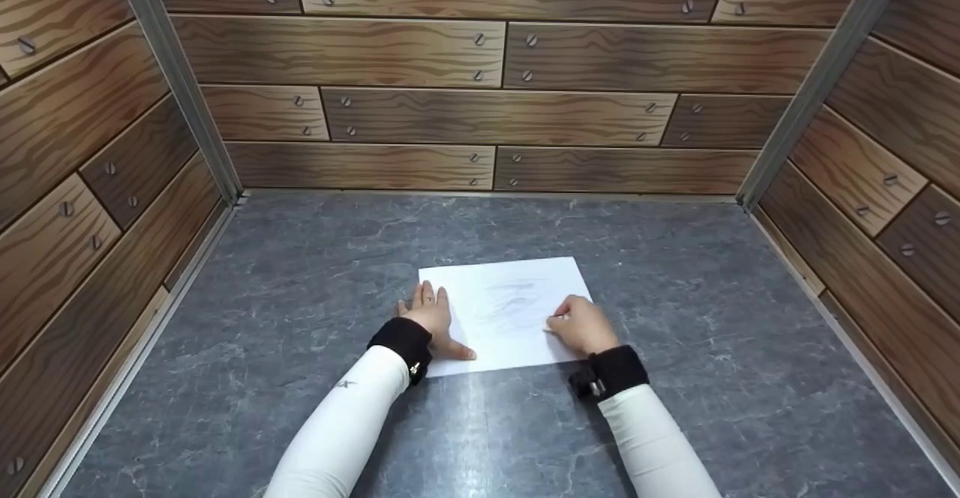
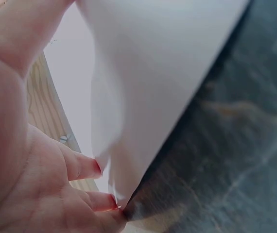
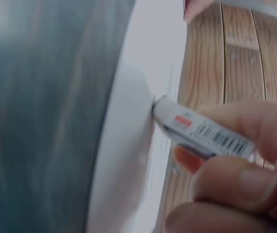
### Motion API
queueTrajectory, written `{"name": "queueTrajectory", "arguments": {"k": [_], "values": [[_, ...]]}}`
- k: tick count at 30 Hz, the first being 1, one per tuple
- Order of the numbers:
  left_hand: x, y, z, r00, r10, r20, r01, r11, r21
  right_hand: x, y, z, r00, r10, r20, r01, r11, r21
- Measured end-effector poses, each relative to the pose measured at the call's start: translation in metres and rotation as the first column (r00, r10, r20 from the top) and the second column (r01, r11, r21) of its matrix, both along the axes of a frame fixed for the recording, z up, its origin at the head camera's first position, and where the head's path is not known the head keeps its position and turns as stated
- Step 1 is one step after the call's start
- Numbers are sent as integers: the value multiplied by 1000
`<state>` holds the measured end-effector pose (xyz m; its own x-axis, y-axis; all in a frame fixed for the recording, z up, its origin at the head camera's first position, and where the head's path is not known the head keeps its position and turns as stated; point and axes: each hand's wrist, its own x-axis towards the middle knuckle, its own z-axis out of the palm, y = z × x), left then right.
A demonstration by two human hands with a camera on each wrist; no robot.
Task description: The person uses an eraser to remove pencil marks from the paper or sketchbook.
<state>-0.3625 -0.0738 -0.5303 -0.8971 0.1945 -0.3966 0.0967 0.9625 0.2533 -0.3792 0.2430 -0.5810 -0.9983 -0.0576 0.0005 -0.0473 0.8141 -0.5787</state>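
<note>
A white sheet of paper point(image 1: 499, 348) lies on the grey table, with faint grey pencil strokes point(image 1: 517, 299) across its upper middle. My left hand point(image 1: 431, 322) rests on the sheet's left edge, fingers spread and thumb stretched along the lower part. In the left wrist view the fingertips point(image 2: 92, 167) press at the paper's border. My right hand point(image 1: 583, 325) is over the right side of the sheet. Between its thumb and fingers it pinches a small white eraser point(image 3: 201, 128) in a barcoded sleeve, the rounded end against the paper.
The marbled grey tabletop point(image 1: 300, 258) surrounds the sheet. Wood-patterned panels point(image 1: 495, 115) stand at the back and on both sides, joined by grey metal corner posts point(image 1: 176, 78). Black bands point(image 1: 619, 370) with small cameras wrap both wrists over white sleeves.
</note>
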Motion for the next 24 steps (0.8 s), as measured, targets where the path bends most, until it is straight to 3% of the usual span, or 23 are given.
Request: {"name": "queueTrajectory", "arguments": {"k": [4, 10, 17, 24], "values": [[0, 0, 0, 1000, 0, -7, 0, 1000, 15, 2, 3, 2, 998, -51, -47, 53, 998, 43], [-1, -2, -1, 1000, 4, -5, -3, 1000, 17, -1, -7, -2, 995, 95, 9, -95, 995, -32], [-3, -3, -3, 1000, -10, 10, 10, 1000, 14, 2, -2, -1, 998, -37, -58, 38, 999, 24], [-5, -3, -3, 1000, -10, 2, 10, 1000, -5, -2, -12, -3, 990, 140, -9, -140, 989, -48]]}}
